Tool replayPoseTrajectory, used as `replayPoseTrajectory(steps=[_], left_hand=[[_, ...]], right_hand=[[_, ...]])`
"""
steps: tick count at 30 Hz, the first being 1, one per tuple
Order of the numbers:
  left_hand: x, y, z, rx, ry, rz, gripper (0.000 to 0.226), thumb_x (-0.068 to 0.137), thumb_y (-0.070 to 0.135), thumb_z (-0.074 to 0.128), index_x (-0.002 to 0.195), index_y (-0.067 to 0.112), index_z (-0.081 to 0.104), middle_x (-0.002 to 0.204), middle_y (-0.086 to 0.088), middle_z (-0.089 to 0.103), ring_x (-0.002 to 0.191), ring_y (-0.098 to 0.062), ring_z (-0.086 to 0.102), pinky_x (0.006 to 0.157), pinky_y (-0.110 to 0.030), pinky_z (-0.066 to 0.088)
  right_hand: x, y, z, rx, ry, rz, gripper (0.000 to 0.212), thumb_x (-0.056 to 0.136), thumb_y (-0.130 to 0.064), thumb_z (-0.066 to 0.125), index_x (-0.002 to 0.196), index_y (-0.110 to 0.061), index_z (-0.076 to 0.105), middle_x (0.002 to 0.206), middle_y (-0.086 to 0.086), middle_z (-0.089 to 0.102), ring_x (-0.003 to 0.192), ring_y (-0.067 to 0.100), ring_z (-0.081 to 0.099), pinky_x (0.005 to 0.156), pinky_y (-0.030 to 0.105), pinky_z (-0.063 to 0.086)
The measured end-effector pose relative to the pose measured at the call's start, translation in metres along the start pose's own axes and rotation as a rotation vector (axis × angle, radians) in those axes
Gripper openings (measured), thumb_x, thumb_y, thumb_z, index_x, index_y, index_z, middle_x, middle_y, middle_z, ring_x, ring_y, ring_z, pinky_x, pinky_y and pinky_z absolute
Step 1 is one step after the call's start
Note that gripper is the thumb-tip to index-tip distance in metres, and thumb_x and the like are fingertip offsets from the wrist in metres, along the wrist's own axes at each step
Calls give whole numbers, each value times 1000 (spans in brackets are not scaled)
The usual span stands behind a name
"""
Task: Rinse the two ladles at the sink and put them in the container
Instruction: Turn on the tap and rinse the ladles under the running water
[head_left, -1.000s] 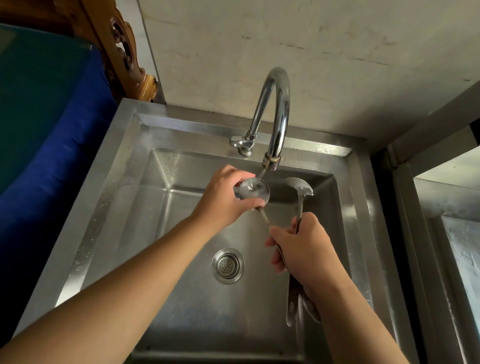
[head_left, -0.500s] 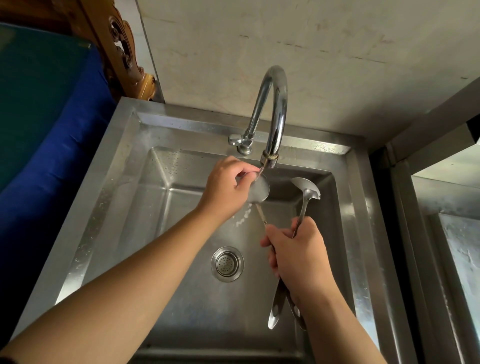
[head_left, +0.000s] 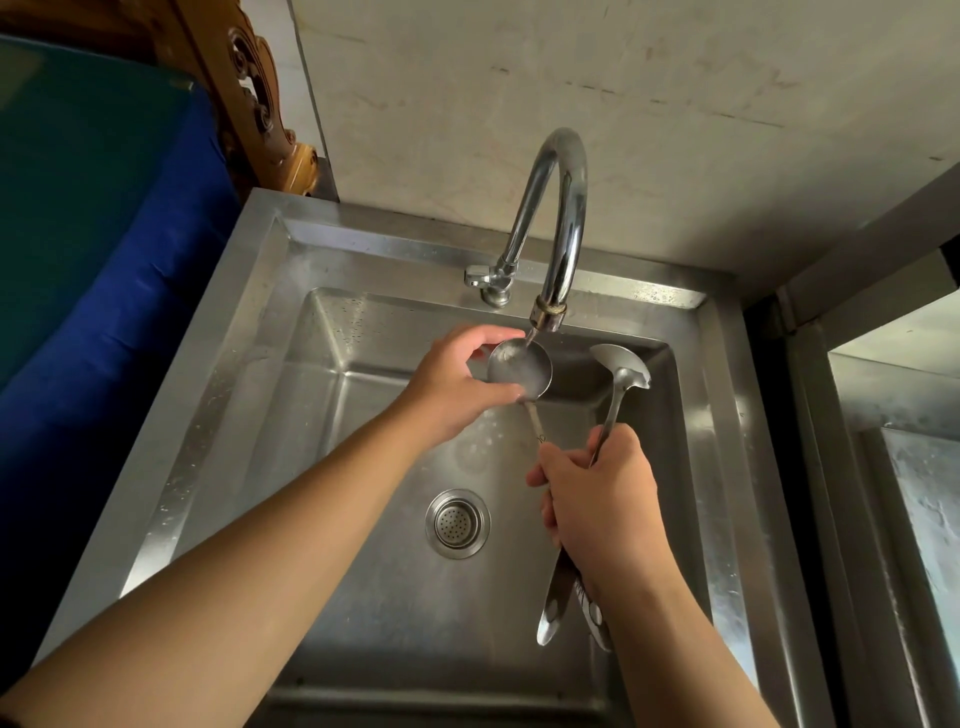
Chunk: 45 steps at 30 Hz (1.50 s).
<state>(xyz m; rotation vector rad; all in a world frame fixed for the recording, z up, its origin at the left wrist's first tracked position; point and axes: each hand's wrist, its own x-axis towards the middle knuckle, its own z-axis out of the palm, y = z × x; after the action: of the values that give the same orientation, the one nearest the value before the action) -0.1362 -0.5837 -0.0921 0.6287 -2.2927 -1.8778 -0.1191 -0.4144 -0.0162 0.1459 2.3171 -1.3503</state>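
Observation:
Two steel ladles are held over the steel sink (head_left: 270, 395). My right hand (head_left: 597, 499) grips both handles together, and the handle ends stick out below my wrist. The first ladle's bowl (head_left: 519, 370) sits right under the faucet spout (head_left: 546, 314), with a thin stream of water running into it. My left hand (head_left: 457, 384) cups that bowl, thumb under its front rim and fingers over its far edge. The second ladle's bowl (head_left: 621, 364) stands apart to the right, out of the water. No container is in view.
The curved chrome faucet (head_left: 558, 208) rises at the back with its tap handle (head_left: 480, 274) on the left. The drain strainer (head_left: 457, 524) lies in the basin floor. A blue and green covered surface (head_left: 104, 218) borders the sink on the left; a metal ledge (head_left: 883, 467) on the right.
My left hand has turned the first ladle's bowl back open-side up under the stream, after tilting it half a second ago. My right hand has stayed put on both handles.

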Motion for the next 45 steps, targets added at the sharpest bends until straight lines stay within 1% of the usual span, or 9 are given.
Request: replayPoseTrajectory(steps=[7, 14, 19, 25, 28, 31, 35, 39, 45], left_hand=[[2, 7, 14, 79, 164, 94, 46, 59, 22, 94, 82, 41, 59, 93, 18, 56, 100, -15, 55, 82, -18, 45], [8, 11, 15, 132, 366, 332, 12, 72, 16, 87, 77, 15, 77, 73, 15, 59, 82, 15, 54, 73, -1, 38], [3, 12, 7, 60, 279, 243, 43, 88, 8, 68, 92, 50, 68, 93, 13, 63, 100, -16, 61, 88, -20, 47], [-10, 14, -3, -155, 35, -12, 69, 79, 1, 62, 98, 67, 63, 120, 12, 63, 65, 9, 58, 54, -4, 40], [-14, 16, -2, -175, 14, -54, 68, 73, 1, 66, 101, 63, 65, 121, 4, 64, 104, -12, 63, 87, -19, 52], [-14, 18, 1, -210, 6, -95, 66, 70, 2, 69, 97, 62, 67, 123, -8, 67, 111, -29, 66, 100, -41, 54], [-10, 16, 5, -259, 27, -98, 64, 66, 6, 83, 87, 64, 68, 105, -3, 72, 93, -22, 70, 79, -23, 59], [-5, 16, 13, -186, 64, -96, 54, 58, 10, 92, 85, 50, 69, 92, 6, 70, 82, -16, 72, 78, -32, 63], [6, 17, 15, 30, 296, 161, 28, 61, 31, 93, 74, 42, 70, 72, 23, 65, 74, 17, 58, 66, -1, 40]], right_hand=[[-7, 1, 5, -64, 38, -45, 19, 92, -16, 61, 87, -19, 43, 69, 5, 73, 50, 17, 58, 52, 34, 48], [-12, -2, 3, 21, 9, -18, 23, 91, -11, 61, 84, -18, 40, 64, 5, 72, 38, 11, 51, 38, 23, 40], [-9, -6, -1, 242, -34, 65, 28, 91, -5, 59, 86, -19, 35, 61, 5, 71, 34, 14, 46, 32, 23, 35], [-9, -5, 5, 312, -44, 95, 31, 89, -3, 58, 84, -21, 32, 59, 4, 69, 35, 16, 44, 33, 24, 34], [-10, -4, 7, 290, -43, 82, 30, 89, -3, 57, 83, -20, 33, 59, 4, 69, 34, 15, 44, 33, 24, 34], [-10, -2, 8, 248, -29, 57, 29, 88, -4, 57, 83, -20, 33, 59, 5, 68, 34, 15, 45, 33, 24, 34], [-10, 0, 9, 189, -24, 27, 27, 89, -7, 58, 82, -21, 35, 58, 2, 69, 34, 14, 46, 34, 24, 36], [-11, 0, 8, 135, -8, 13, 26, 91, -7, 58, 82, -20, 37, 59, 3, 69, 34, 13, 47, 36, 25, 38], [-13, 1, 6, 118, -12, -10, 29, 92, -8, 60, 81, -21, 36, 61, 4, 70, 34, 12, 48, 36, 25, 39]])
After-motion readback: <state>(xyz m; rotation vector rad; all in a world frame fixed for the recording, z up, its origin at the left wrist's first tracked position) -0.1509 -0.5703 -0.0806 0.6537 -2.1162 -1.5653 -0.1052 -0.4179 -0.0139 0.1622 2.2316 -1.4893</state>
